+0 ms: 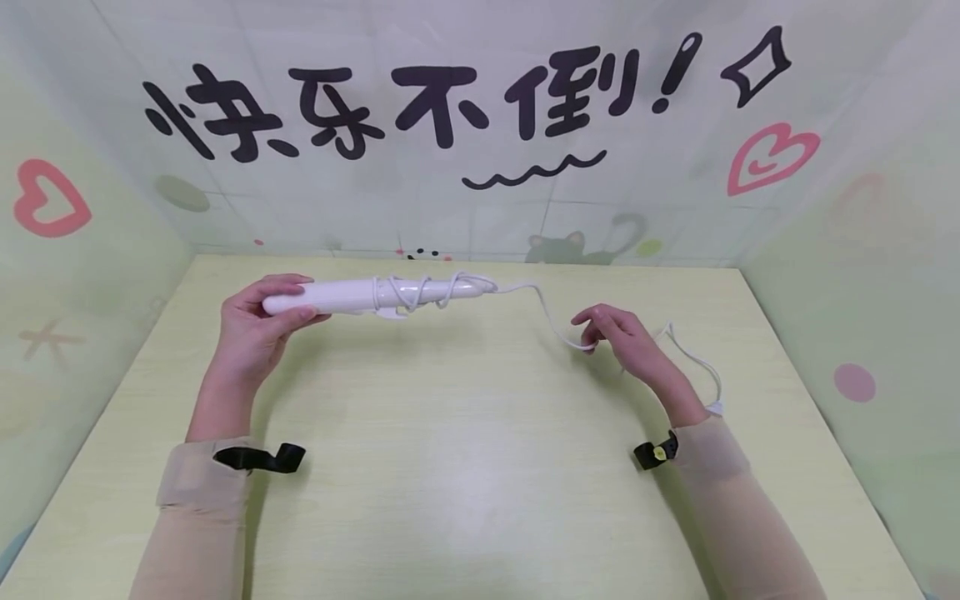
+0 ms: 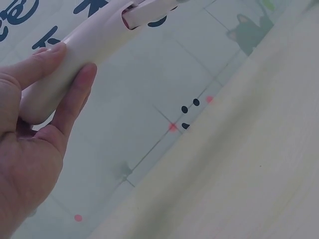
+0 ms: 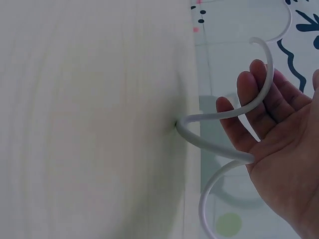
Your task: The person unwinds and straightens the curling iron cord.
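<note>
A white hair styling iron point(image 1: 337, 296) is held level above the table, its narrower end wound with a white cord point(image 1: 551, 315). My left hand point(image 1: 258, 325) grips the thick rounded end between thumb and fingers. In the left wrist view, a slot with a lever-like part shows on the iron point(image 2: 82, 55). Loosely bent, the fingers of my right hand point(image 1: 618, 333) are at the cord's free length. Across those fingers the cord point(image 3: 214, 115) loops in the right wrist view, with the palm point(image 3: 284, 149) facing the camera. A white plug point(image 1: 716, 408) hangs beside the right wrist.
Beneath the hands is a pale wood-patterned table point(image 1: 465, 467). A printed backdrop point(image 1: 420, 208) with large black characters rises behind it, with side panels at left and right. Each wrist wears a black camera mount point(image 1: 262, 458).
</note>
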Demonstrator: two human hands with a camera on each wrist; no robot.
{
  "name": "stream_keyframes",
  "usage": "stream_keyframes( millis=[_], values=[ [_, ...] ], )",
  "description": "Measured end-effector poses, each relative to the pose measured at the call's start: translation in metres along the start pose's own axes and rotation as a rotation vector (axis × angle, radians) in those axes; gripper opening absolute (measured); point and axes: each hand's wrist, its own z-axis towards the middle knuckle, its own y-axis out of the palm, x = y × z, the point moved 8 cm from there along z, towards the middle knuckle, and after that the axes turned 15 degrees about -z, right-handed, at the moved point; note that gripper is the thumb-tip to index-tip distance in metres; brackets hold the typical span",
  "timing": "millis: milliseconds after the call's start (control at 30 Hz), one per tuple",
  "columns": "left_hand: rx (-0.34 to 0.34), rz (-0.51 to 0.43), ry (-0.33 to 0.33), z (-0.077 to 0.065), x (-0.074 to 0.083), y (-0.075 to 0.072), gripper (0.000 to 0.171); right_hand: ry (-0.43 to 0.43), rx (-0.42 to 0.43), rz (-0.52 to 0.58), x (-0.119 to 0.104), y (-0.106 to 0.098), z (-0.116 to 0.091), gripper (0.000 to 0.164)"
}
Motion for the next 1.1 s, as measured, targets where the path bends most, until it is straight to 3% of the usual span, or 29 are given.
stream_keyframes(
  millis=[200, 500, 600, 833, 1000, 1100],
  values=[
    [-0.054, -0.006, 0.004, 0.001, 0.0, 0.005, 0.031, -0.017, 0.001, 0.034, -0.006, 0.005, 0.006, 0.047],
    [-0.088, -0.009, 0.007, 0.001, 0.001, 0.01, 0.032, -0.076, 0.178, 0.095, -0.029, 0.004, 0.025, 0.036],
    [-0.098, -0.021, 0.004, 0.0, 0.0, 0.011, 0.033, -0.105, 0.167, 0.099, -0.042, 0.01, 0.032, 0.036],
    [-0.108, -0.029, 0.001, -0.002, -0.002, 0.011, 0.033, -0.135, 0.05, 0.03, -0.064, 0.032, 0.043, 0.039],
    [-0.1, -0.02, 0.004, -0.001, -0.002, 0.01, 0.035, -0.159, 0.012, 0.002, -0.069, 0.041, 0.045, 0.027],
    [-0.095, 0.003, 0.0, -0.001, -0.003, 0.008, 0.035, -0.132, 0.019, -0.031, -0.065, 0.041, 0.042, 0.018]
  ],
)
